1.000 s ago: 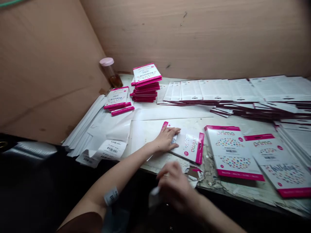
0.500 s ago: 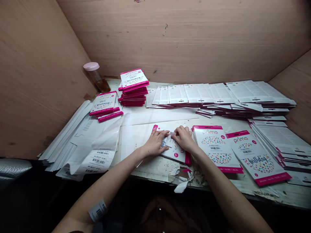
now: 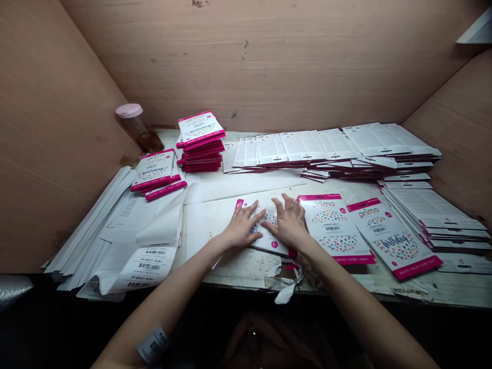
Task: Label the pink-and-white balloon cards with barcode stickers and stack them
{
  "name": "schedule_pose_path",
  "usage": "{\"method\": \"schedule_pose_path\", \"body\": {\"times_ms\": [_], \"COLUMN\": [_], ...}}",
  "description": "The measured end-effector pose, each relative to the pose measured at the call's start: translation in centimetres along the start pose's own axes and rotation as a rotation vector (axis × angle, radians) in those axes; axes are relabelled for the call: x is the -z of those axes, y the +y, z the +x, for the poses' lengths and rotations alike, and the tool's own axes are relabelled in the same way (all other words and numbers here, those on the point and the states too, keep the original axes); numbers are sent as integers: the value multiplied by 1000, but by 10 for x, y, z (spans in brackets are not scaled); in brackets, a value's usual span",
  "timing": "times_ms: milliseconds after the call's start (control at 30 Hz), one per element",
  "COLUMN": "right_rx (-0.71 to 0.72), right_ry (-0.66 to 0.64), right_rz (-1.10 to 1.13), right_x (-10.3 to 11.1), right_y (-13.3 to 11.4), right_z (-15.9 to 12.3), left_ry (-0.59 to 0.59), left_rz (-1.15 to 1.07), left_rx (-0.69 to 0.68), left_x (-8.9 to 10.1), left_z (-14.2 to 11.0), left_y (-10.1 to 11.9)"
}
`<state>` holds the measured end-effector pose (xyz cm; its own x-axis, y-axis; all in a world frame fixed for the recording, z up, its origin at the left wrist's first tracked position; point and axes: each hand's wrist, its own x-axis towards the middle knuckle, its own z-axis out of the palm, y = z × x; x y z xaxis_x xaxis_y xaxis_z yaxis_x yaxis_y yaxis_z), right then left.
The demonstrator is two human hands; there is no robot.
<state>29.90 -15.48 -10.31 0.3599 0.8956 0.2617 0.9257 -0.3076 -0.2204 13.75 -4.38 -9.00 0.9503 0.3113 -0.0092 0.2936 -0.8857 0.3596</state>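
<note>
A pink-and-white balloon packet lies sideways at the table's front, partly hidden under both hands. My left hand rests on its left part with the fingers spread. Over its right part is my right hand, fingers apart, the thumb near a barcode label on the packet's face. To the right lie a "prima" packet and a tilted birthday packet, each bearing a barcode label. Another barcode label is stuck on my left forearm.
Barcode label sheets hang over the front-left edge beside a stack of paper. Piled packets stand at the back left near a lidded plastic jar. Face-down packets line the back and right. Wooden panels enclose the table.
My right hand's fingers have gone from pinching at the label to spread apart, and the label now lies on the packet. My left fingers have spread too. The camera view has shifted slightly.
</note>
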Motion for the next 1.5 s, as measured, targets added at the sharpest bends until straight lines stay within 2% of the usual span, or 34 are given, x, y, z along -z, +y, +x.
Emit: {"method": "schedule_pose_path", "body": {"times_ms": [133, 233, 333, 433, 567, 633, 700, 767, 833, 867, 933, 1033, 1100, 1133, 1200, 1267, 1367, 1433, 1500], "right_rx": [86, 87, 70, 42, 19, -68, -236, -383, -420, -406, -404, -516, -553, -559, -527, -517, -545, -566, -565], "right_ry": [12, 52, 112, 151, 157, 223, 338, 408, 398, 381, 400, 504, 486, 406, 157, 70, 132, 171, 155], "right_rz": [-88, -83, -50, -13, 98, 254, 537, 951, 1413, 1599, 1757, 1569, 1456, 1224, 696, 430, 203, 56, -54], "right_x": [7, 3, -5, -12, -8, 0, 12, 27, 47, 60, 91, 143, 168, 174, 173, 158, 138, 137, 145], "right_y": [-12, -20, -24, -24, -23, -24, -28, -31, -25, -16, 18, 109, 179, 209, 254, 275, 285, 296, 313], "right_z": [-55, -86, -94, -92, -93, -94, -91, -83, -73, -69, -68, -84, -100, -107, -115, -118, -119, -121, -124], "left_ry": [-76, -51, 2, -5, -69, -108, -43, 32, 78, 63, -12, -62, -62, -62, -70, -83, -131, -143, -135], "left_rz": [89, 126, 137, 119, 40, -51, -399, -726, -989, -1069, -1138, -1061, -995, -978, -966, -966, -962, -947, -935], "left_rx": [-18, 59, 88, 97, 97, 65, 150, 269, 329, 306, 236, 212, 230, 239, 243, 227, 201, 205, 221], "left_x": [8, 16, 22, 29, 58, 80, 102, 116, 118, 114, 99, 73, 59, 54, 46, 41, 38, 39, 39], "left_z": [2, 16, 40, 62, 65, 59, 52, 48, 47, 48, 51, 55, 56, 56, 56, 56, 54, 52, 49], "left_y": [5, 11, 15, 12, -5, -13, -12, 5, 36, 54, 84, 100, 93, 88, 80, 76, 75, 71, 64]}}
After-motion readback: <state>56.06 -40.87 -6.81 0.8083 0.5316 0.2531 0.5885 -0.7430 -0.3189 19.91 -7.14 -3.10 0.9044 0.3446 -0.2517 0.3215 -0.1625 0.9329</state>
